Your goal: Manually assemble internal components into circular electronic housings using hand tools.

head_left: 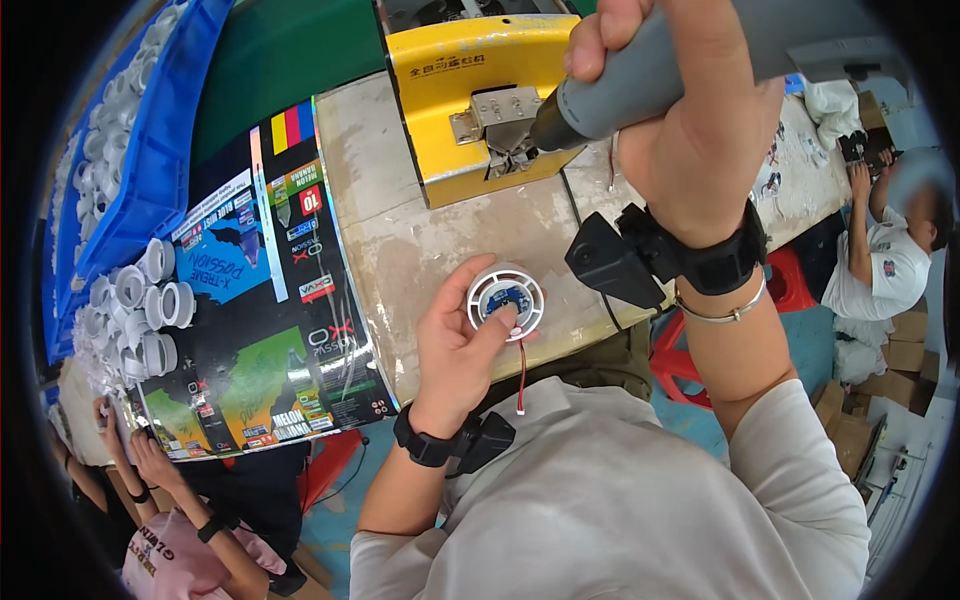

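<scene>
My left hand (453, 345) holds a white round plastic housing (535, 297), its thumb pressed over the middle. Inside the housing sits a small blue circuit board (511, 293), partly covered by that thumb. A thin red and dark cable (522, 375) hangs from it, ending in a small white plug. With my right hand (705, 135) I grip a grey electric screwdriver (610, 98). Its dark nose meets the metal outlet block (505, 112) on a yellow screw feeder (428, 110). The nose hides the bit's tip and any screw there.
Left of the feeder, a printed dark sheet (330, 300) covers the table (365, 180). White plastic rings (130, 305) lie heaped on it, beside a blue bin (170, 130) of similar parts. Co-workers sit at lower left and far right. Red stools (680, 360) stand below the table edge.
</scene>
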Available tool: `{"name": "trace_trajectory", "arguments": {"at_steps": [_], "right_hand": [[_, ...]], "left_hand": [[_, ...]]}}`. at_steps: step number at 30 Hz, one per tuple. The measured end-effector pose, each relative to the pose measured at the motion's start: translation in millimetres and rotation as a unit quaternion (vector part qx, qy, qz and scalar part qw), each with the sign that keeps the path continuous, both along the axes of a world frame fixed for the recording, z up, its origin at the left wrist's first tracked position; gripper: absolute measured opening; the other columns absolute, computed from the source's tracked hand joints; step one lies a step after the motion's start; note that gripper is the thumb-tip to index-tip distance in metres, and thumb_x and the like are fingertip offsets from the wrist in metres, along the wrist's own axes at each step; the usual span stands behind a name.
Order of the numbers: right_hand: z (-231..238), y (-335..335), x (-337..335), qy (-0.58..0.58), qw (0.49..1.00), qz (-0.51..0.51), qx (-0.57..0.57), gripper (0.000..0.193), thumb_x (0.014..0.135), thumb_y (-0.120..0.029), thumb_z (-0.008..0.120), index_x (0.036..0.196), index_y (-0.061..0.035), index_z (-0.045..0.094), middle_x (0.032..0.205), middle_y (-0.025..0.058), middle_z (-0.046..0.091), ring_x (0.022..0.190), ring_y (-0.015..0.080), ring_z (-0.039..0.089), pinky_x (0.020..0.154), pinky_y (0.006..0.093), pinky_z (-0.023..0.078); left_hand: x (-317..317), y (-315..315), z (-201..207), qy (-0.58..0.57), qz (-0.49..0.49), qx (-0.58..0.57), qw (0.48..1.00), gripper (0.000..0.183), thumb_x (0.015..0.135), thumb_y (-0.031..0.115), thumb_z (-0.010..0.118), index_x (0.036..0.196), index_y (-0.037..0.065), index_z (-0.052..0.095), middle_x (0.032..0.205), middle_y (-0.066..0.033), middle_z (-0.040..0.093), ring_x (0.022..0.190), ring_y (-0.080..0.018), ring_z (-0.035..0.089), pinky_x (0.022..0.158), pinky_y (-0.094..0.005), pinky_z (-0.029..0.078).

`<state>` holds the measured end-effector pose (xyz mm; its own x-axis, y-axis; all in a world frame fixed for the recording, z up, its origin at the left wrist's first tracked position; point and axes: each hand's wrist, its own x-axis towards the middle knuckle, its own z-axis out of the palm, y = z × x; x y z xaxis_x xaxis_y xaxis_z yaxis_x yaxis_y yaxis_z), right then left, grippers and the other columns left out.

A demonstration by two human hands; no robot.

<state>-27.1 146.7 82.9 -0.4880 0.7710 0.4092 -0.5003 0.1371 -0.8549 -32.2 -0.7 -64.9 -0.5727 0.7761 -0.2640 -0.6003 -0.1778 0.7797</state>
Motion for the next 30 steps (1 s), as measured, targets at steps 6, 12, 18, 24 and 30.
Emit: {"name": "trace_trajectory", "arguments": {"at_steps": [6, 12, 18, 24, 30], "right_hand": [[-29, 13, -17, 0.089, 0.993, 0.053, 0.053, 0.026, 0.078, -0.015, 0.06, 0.093, 0.0017, 0.046, 0.06, 0.0064, 0.049, 0.047, 0.013, 0.047, 0.045, 0.0248, 0.041], [-18, 4, -15, -0.038, 0.998, 0.009, 0.059, 0.026, 0.078, -0.015, 0.061, 0.093, 0.0026, 0.048, 0.062, 0.0053, 0.051, 0.049, 0.0102, 0.048, 0.046, 0.0224, 0.04], [-7, 18, 3, -0.173, 0.958, 0.228, 0.017, 0.034, 0.076, -0.019, 0.064, 0.095, 0.0041, 0.049, 0.064, 0.0063, 0.053, 0.051, 0.0109, 0.051, 0.048, 0.0225, 0.042], [-28, 18, 31, 0.071, 0.95, 0.298, -0.064, 0.058, 0.079, -0.04, 0.057, 0.106, 0.0069, 0.038, 0.065, 0.0152, 0.053, 0.054, 0.0222, 0.055, 0.051, 0.0327, 0.046], [-46, 7, 38, 0.074, 0.924, 0.366, -0.083, 0.066, 0.075, -0.045, 0.06, 0.112, 0.0044, 0.035, 0.071, 0.0179, 0.053, 0.06, 0.0246, 0.056, 0.058, 0.0349, 0.048]], "left_hand": [[-2, -3, -3, 0.005, -0.014, 0.02, 1.0, 0.043, 0.08, -0.004, 0.05, 0.121, -0.001, 0.036, 0.099, -0.0131, 0.056, 0.092, -0.0308, 0.059, 0.066, -0.0298, 0.054], [0, -1, -1, 0.006, -0.02, 0.021, 1.0, 0.043, 0.081, -0.003, 0.05, 0.122, 0.0, 0.036, 0.1, -0.0135, 0.056, 0.094, -0.0309, 0.058, 0.067, -0.0298, 0.054], [-4, 0, -2, -0.028, 0.01, -0.003, 1.0, 0.042, 0.081, -0.003, 0.047, 0.121, 0.002, 0.037, 0.1, -0.0123, 0.056, 0.093, -0.0297, 0.059, 0.065, -0.0297, 0.054], [-1, 6, 2, -0.059, 0.047, -0.009, 0.997, 0.036, 0.082, -0.004, 0.047, 0.117, 0.001, 0.041, 0.1, -0.0084, 0.054, 0.087, -0.0176, 0.058, 0.072, -0.0334, 0.054], [-1, 10, 5, -0.043, 0.052, -0.043, 0.997, 0.034, 0.082, -0.005, 0.047, 0.116, 0.0, 0.042, 0.1, -0.0097, 0.054, 0.086, -0.017, 0.058, 0.07, -0.032, 0.055]]}}
